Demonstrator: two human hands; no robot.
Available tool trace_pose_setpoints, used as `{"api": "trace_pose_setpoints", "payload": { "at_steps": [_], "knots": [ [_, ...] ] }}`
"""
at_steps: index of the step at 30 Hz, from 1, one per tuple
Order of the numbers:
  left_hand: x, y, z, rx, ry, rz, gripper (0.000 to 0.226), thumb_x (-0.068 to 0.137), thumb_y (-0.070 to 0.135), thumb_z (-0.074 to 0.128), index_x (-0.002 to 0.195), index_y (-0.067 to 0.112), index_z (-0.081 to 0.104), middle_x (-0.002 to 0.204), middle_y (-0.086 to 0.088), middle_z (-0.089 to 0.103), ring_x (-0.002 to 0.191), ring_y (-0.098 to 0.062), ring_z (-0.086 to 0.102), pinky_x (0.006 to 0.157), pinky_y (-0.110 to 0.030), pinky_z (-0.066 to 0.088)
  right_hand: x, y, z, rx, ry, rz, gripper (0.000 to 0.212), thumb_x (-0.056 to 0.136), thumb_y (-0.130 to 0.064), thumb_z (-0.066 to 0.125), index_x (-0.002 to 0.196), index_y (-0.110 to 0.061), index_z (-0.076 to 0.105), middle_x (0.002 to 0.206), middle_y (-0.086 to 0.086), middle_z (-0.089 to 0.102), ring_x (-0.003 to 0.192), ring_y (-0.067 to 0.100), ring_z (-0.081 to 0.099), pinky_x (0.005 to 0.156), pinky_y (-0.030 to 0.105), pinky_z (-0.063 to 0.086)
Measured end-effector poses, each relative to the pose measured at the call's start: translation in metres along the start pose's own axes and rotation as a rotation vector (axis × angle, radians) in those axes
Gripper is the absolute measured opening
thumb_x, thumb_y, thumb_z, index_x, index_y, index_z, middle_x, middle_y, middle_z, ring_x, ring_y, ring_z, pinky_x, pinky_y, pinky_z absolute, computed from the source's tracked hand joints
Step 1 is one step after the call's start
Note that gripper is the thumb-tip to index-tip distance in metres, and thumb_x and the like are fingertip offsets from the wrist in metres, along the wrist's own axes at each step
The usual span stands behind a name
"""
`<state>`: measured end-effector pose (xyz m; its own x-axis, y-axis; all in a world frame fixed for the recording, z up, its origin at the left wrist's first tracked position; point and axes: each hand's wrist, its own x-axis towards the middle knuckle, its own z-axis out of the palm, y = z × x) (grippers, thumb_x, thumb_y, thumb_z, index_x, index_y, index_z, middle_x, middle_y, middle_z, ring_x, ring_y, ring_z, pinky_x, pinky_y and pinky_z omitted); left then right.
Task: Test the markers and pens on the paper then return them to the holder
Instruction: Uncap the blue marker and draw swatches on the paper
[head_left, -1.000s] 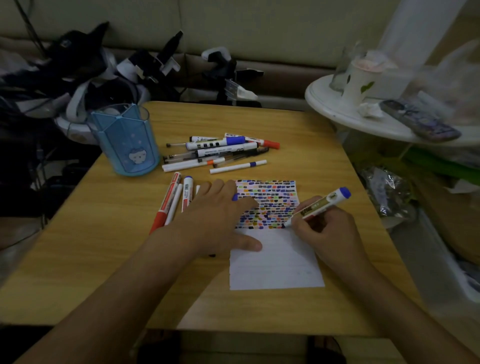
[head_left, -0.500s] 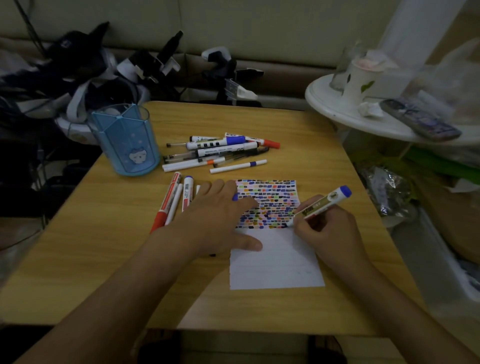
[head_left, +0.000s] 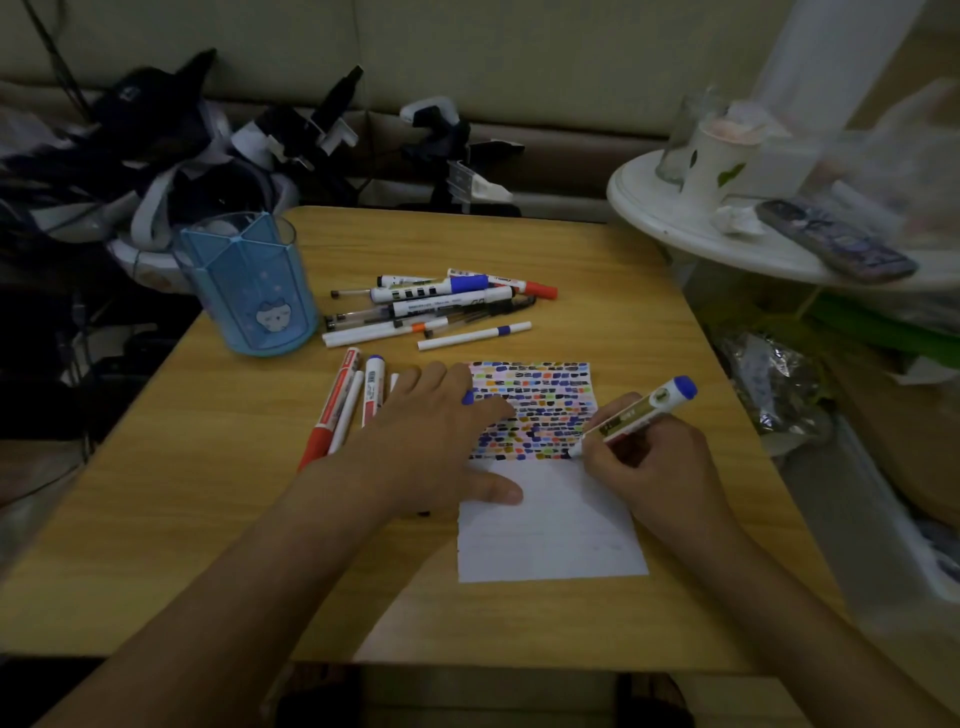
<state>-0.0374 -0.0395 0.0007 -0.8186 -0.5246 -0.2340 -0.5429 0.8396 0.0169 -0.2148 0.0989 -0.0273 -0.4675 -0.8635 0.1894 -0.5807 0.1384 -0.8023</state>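
My right hand (head_left: 649, 462) grips a blue-ended marker (head_left: 636, 415) with its tip down on the white paper (head_left: 550, 530), at the lower right of the coloured dashes. My left hand (head_left: 431, 441) lies flat on the paper's left edge; a small blue cap (head_left: 467, 397) shows between its fingers. The blue pen holder (head_left: 249, 291) stands at the table's back left. A pile of markers and pens (head_left: 441, 306) lies right of the holder. A few more markers (head_left: 348, 405), red and white, lie just left of my left hand.
The wooden table (head_left: 208, 493) carries everything. A white round side table (head_left: 727, 244) with a cup and a remote stands at the right. Dark bags and gear are heaped behind the table at left.
The marker tip in my right hand has shifted slightly right along the bottom row of dashes. My left hand has stayed in place.
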Motion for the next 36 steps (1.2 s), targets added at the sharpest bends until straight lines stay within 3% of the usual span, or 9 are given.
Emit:
{"api": "trace_pose_setpoints", "payload": {
  "at_steps": [13, 17, 23, 27, 29, 31, 33, 36],
  "knots": [
    [0.0, 0.0, 0.0, -0.006, 0.001, -0.002, 0.089, 0.076, 0.087, 0.039, 0.152, 0.045, 0.019, 0.153, -0.005, 0.022, 0.138, -0.027, 0.02, 0.112, -0.044, 0.018, 0.002, 0.003, 0.0, 0.047, 0.037, 0.043, 0.008, 0.086, -0.016, 0.07, 0.084, -0.024, 0.067, 0.071, -0.004, 0.067, 0.067, 0.004, 0.063, 0.054, 0.014, 0.047],
    [0.0, 0.0, -0.001, -0.007, 0.001, 0.005, 0.089, 0.076, 0.087, 0.04, 0.151, 0.046, 0.019, 0.149, -0.004, 0.025, 0.136, -0.026, 0.022, 0.11, -0.043, 0.02, 0.003, 0.006, -0.002, 0.089, 0.041, 0.066, 0.002, 0.087, -0.025, 0.07, 0.086, -0.025, 0.069, 0.07, -0.001, 0.069, 0.064, 0.011, 0.063, 0.055, 0.03, 0.052],
    [-0.001, -0.002, 0.0, -0.015, 0.017, 0.015, 0.089, 0.075, 0.088, 0.04, 0.151, 0.046, 0.019, 0.145, -0.004, 0.028, 0.132, -0.025, 0.024, 0.109, -0.042, 0.022, 0.008, 0.001, -0.007, 0.213, 0.051, 0.062, 0.006, 0.09, -0.015, 0.069, 0.093, -0.02, 0.07, 0.068, -0.014, 0.068, 0.066, 0.0, 0.063, 0.055, 0.013, 0.046],
    [0.0, -0.004, 0.001, -0.061, 0.037, 0.009, 0.096, 0.072, 0.089, 0.04, 0.152, 0.046, 0.01, 0.137, -0.001, 0.03, 0.127, -0.023, 0.027, 0.105, -0.039, 0.025, 0.011, -0.001, -0.01, 0.313, 0.071, 0.065, 0.016, 0.09, -0.009, 0.069, 0.096, -0.023, 0.064, 0.066, -0.01, 0.062, 0.06, 0.002, 0.059, 0.054, 0.015, 0.045],
    [0.0, -0.005, 0.0, -0.08, 0.076, -0.003, 0.094, 0.075, 0.087, 0.038, 0.153, 0.045, 0.005, 0.135, 0.0, 0.032, 0.126, -0.021, 0.029, 0.103, -0.038, 0.026, 0.012, -0.001, -0.011, 0.346, 0.09, 0.077, 0.023, 0.089, -0.007, 0.07, 0.097, -0.025, 0.059, 0.065, -0.008, 0.059, 0.058, 0.008, 0.058, 0.053, 0.022, 0.046],
    [-0.001, -0.006, -0.002, -0.134, 0.186, -0.002, 0.077, 0.091, 0.07, 0.042, 0.153, 0.044, 0.006, 0.131, 0.003, 0.037, 0.124, -0.019, 0.033, 0.097, -0.034, 0.026, 0.014, 0.0, -0.011, 0.375, 0.1, 0.083, 0.023, 0.089, -0.006, 0.07, 0.096, -0.024, 0.056, 0.065, -0.006, 0.059, 0.058, 0.011, 0.057, 0.054, 0.027, 0.047],
    [-0.003, -0.008, -0.005, -0.207, 0.285, 0.004, 0.061, 0.102, 0.037, 0.044, 0.154, 0.039, 0.013, 0.128, 0.004, 0.039, 0.12, -0.017, 0.035, 0.096, -0.033, 0.027, 0.015, 0.0, -0.012, 0.384, 0.096, 0.081, 0.018, 0.09, -0.009, 0.07, 0.092, -0.022, 0.057, 0.063, -0.007, 0.06, 0.057, 0.01, 0.058, 0.054, 0.027, 0.047],
    [-0.003, -0.011, -0.01, -0.247, 0.308, -0.019, 0.075, 0.095, 0.001, 0.049, 0.154, 0.035, 0.017, 0.119, 0.006, 0.042, 0.111, -0.016, 0.037, 0.089, -0.029, 0.031, 0.015, -0.002, -0.013, 0.408, 0.074, 0.075, 0.015, 0.089, -0.011, 0.071, 0.093, -0.019, 0.059, 0.062, -0.007, 0.061, 0.056, 0.01, 0.058, 0.053, 0.024, 0.048]
  ]
}}
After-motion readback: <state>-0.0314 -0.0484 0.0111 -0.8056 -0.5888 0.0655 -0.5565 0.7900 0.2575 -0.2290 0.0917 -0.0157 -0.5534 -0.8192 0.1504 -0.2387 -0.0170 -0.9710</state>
